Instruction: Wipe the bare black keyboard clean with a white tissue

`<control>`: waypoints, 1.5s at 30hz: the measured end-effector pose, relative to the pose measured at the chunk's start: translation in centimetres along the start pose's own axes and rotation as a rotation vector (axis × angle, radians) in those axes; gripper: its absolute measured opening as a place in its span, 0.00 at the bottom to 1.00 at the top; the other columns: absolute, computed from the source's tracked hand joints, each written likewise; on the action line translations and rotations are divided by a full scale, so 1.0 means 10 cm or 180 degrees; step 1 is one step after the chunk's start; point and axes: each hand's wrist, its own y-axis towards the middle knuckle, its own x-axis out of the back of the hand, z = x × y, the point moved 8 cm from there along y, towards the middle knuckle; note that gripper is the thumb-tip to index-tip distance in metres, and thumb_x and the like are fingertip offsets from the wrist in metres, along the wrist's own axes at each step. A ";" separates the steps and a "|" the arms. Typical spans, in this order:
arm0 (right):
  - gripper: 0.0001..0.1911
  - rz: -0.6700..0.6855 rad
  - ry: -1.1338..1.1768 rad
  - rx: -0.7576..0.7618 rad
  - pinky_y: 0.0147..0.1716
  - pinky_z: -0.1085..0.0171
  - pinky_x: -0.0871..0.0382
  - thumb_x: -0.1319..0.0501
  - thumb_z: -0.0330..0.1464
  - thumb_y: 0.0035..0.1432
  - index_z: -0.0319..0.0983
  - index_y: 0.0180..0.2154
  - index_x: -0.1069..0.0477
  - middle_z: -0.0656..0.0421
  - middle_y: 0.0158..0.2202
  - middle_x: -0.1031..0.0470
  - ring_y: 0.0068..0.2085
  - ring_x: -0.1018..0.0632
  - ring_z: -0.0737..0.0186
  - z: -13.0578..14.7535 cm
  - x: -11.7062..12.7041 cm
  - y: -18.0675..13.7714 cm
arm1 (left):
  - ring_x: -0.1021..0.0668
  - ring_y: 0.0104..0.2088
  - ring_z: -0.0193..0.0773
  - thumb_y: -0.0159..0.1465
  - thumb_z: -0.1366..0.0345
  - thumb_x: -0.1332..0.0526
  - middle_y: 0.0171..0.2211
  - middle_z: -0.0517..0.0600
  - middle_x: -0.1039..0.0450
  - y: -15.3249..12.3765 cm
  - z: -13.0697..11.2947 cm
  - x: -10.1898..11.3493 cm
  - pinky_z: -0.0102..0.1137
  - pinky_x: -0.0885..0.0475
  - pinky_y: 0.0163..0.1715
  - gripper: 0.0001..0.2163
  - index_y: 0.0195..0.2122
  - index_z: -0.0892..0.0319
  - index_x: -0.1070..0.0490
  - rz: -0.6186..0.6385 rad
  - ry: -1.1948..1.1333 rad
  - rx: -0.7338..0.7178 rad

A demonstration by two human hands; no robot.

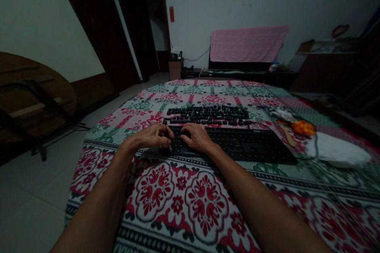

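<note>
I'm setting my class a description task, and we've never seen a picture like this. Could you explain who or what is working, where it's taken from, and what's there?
No machine here: a person works with two bare hands. The single picture comes from a camera worn on their head, looking forward and down, so the forearms reach in from below.

On the red, white and green patterned cloth lies a long black plastic keyboard base. Beyond it sit rows of small black keycaps. To the right are a bright orange crumpled item and a white soft-looking bundle.

The left hand is at the base's left end; dimness hides whether it holds anything. The right hand rests on the base, thumb apart from fingers.
</note>
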 end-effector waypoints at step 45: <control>0.09 0.0023 0.0087 -0.0041 0.47 0.57 0.44 0.41 0.35 0.54 0.40 0.38 0.30 0.55 0.43 0.28 0.47 0.30 0.58 -0.04 -0.03 0.01 | 0.30 0.22 0.31 0.49 0.67 0.40 0.19 0.43 0.32 0.02 -0.08 0.01 0.24 0.38 0.21 0.07 0.30 0.59 0.32 -0.0528 0.0850 -0.0572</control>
